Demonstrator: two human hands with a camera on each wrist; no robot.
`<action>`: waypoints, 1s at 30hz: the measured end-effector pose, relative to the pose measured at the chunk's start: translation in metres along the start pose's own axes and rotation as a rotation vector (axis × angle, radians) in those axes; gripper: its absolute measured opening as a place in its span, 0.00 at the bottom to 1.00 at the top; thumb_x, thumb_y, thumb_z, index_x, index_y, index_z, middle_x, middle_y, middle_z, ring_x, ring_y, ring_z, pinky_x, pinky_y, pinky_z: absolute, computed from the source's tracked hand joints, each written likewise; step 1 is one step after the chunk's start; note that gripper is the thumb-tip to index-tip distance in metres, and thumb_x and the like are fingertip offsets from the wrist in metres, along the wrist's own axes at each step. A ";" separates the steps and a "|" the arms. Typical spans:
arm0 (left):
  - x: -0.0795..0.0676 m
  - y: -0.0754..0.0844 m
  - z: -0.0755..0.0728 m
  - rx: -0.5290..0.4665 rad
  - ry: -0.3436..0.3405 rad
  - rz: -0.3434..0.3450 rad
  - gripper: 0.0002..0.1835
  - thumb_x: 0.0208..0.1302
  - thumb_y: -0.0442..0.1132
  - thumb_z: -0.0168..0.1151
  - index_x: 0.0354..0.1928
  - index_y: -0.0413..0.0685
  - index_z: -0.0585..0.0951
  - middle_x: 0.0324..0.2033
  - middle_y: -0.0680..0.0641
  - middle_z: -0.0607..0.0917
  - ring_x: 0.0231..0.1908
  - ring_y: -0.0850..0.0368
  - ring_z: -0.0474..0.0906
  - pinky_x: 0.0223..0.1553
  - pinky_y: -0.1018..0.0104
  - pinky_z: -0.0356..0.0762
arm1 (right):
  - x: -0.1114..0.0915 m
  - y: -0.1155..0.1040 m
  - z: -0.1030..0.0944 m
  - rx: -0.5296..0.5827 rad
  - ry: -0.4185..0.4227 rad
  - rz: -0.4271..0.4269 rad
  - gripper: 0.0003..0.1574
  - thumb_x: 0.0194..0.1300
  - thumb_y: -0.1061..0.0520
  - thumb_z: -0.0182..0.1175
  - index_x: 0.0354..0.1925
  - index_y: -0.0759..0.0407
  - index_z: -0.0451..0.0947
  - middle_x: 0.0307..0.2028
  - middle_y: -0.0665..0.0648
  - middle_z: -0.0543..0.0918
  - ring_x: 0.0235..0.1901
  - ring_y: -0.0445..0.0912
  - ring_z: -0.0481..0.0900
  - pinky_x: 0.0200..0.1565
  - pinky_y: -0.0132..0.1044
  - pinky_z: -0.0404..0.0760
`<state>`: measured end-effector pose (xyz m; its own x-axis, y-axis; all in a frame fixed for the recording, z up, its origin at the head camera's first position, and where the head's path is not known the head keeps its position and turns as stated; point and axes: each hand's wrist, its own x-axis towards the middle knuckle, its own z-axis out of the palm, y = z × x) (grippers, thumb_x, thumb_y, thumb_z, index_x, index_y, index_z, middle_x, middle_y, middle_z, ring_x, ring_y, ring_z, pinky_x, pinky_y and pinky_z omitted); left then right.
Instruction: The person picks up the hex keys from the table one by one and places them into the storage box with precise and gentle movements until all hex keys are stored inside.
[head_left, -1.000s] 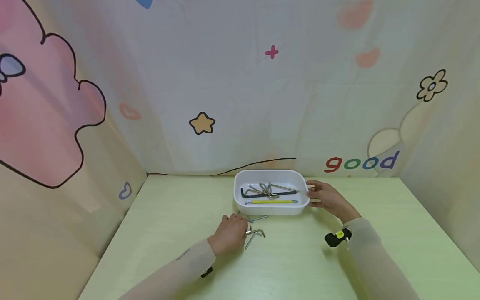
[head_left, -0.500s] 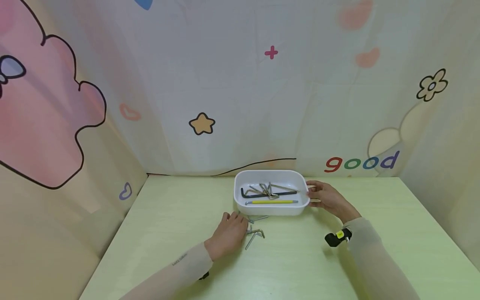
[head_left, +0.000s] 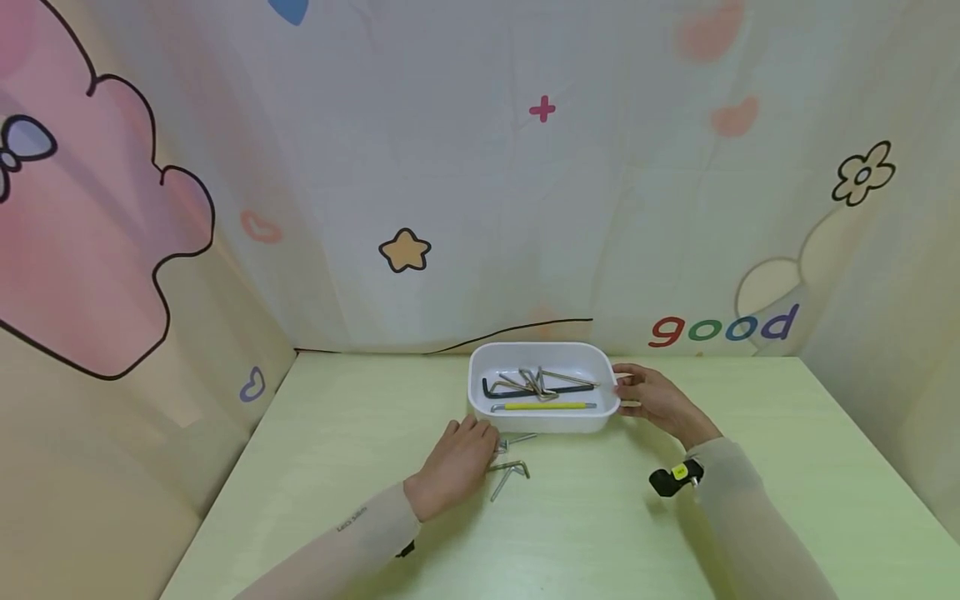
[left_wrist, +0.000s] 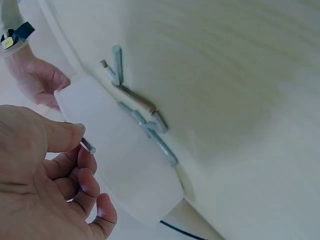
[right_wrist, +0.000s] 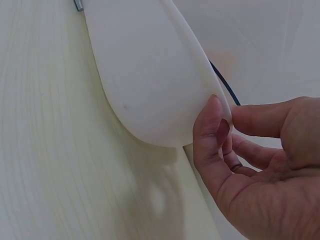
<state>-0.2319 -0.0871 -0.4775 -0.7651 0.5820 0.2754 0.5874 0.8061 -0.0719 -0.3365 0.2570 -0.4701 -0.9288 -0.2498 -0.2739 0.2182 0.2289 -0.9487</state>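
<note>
My left hand [head_left: 454,467] is just in front of the white tray [head_left: 543,423], near its front left corner. In the left wrist view its thumb and fingertips pinch a hex key [left_wrist: 88,146], of which only a short metal end shows. Loose L-shaped hex keys [head_left: 514,468] lie on the table beside that hand, several of them by the tray's front wall. My right hand [head_left: 654,402] grips the tray's right end, thumb and fingers on either side of the rim [right_wrist: 212,80]. Inside the tray lie a black hex key [head_left: 570,388], a yellow-sleeved one [head_left: 543,406] and several brassy ones [head_left: 534,383].
The pale green table [head_left: 585,533] extends around the tray to both sides and toward me. Behind its back edge hangs a printed cloth [head_left: 450,167], close to the tray, with more cloth at both sides.
My left hand has moved slightly away from me, up to the tray's front left corner. The right hand and the tray have stayed in place.
</note>
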 end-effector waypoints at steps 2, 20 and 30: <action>0.001 -0.001 -0.002 0.001 0.025 0.005 0.05 0.68 0.41 0.61 0.34 0.52 0.75 0.31 0.55 0.76 0.34 0.59 0.65 0.34 0.71 0.61 | 0.000 0.001 0.000 0.007 0.002 0.001 0.35 0.73 0.64 0.51 0.74 0.63 0.53 0.47 0.56 0.68 0.46 0.48 0.73 0.47 0.35 0.84; 0.022 -0.019 -0.035 0.080 0.138 0.025 0.05 0.70 0.40 0.58 0.39 0.46 0.77 0.34 0.51 0.78 0.36 0.55 0.69 0.35 0.67 0.66 | -0.003 -0.002 0.003 0.015 0.023 0.020 0.34 0.74 0.63 0.50 0.74 0.61 0.54 0.50 0.59 0.69 0.46 0.48 0.74 0.48 0.37 0.83; 0.040 -0.023 -0.044 0.054 0.108 0.021 0.03 0.70 0.39 0.58 0.39 0.47 0.76 0.36 0.50 0.78 0.39 0.54 0.69 0.38 0.64 0.68 | -0.004 -0.001 0.003 0.036 0.000 -0.009 0.34 0.73 0.65 0.48 0.73 0.66 0.53 0.49 0.60 0.69 0.46 0.48 0.76 0.46 0.36 0.83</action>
<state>-0.2642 -0.0871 -0.4226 -0.7183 0.5864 0.3744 0.5856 0.8001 -0.1298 -0.3323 0.2550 -0.4684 -0.9307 -0.2519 -0.2651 0.2202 0.1927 -0.9562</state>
